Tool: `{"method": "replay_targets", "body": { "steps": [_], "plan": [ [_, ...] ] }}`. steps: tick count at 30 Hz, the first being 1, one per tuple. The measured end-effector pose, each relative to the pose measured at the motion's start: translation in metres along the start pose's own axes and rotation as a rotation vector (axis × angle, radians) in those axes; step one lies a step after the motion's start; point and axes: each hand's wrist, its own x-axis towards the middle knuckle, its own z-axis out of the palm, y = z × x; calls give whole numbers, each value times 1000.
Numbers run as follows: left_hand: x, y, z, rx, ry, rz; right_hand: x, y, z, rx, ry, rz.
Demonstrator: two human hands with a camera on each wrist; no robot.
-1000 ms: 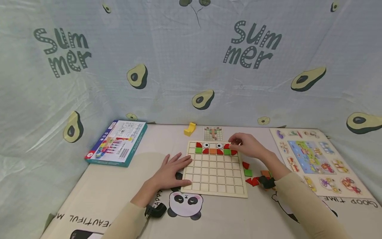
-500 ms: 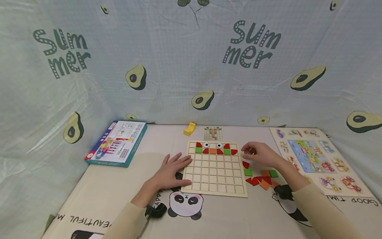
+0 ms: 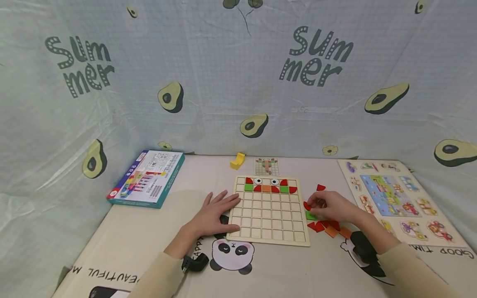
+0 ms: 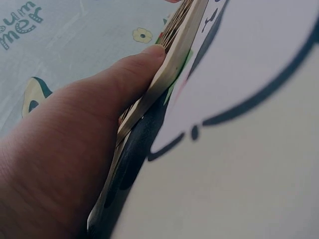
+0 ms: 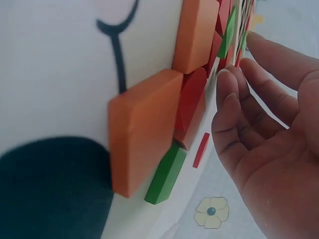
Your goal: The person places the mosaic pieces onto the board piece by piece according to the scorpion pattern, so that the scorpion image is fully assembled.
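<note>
My left hand lies spread on the left edge of the wooden grid board; in the left wrist view its thumb presses on the board's rim. Right of the board, my right hand has curled fingers and pinches a small red quarter-round piece at the table. A green square lies right under those fingers. Red, green and orange pieces and two eye discs fill part of the board's top two rows. The right wrist view shows orange squares close to my right hand.
Several loose red triangles and orange squares lie below my right hand; a single red piece lies above it. Behind the board are a pattern card and a yellow block. A box stands left, a picture puzzle right.
My right hand has moved from the board's top right corner, right and toward me, to the loose pieces. A red piece above it has come into view. The left hand has stayed put.
</note>
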Motion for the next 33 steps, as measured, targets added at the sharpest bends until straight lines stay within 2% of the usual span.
{"method": "replay_targets", "body": {
  "steps": [8, 18, 27, 33],
  "plan": [
    [0, 1, 0, 9, 8, -8, -3, 0, 3, 7, 8, 14],
    [1, 1, 2, 1, 30, -14, 6, 5, 7, -40, 40, 24],
    [0, 1, 1, 3, 22, -12, 12, 4, 8, -48, 33, 60],
    [0, 2, 1, -2, 24, -11, 11, 2, 9, -54, 37, 50]
  ]
}}
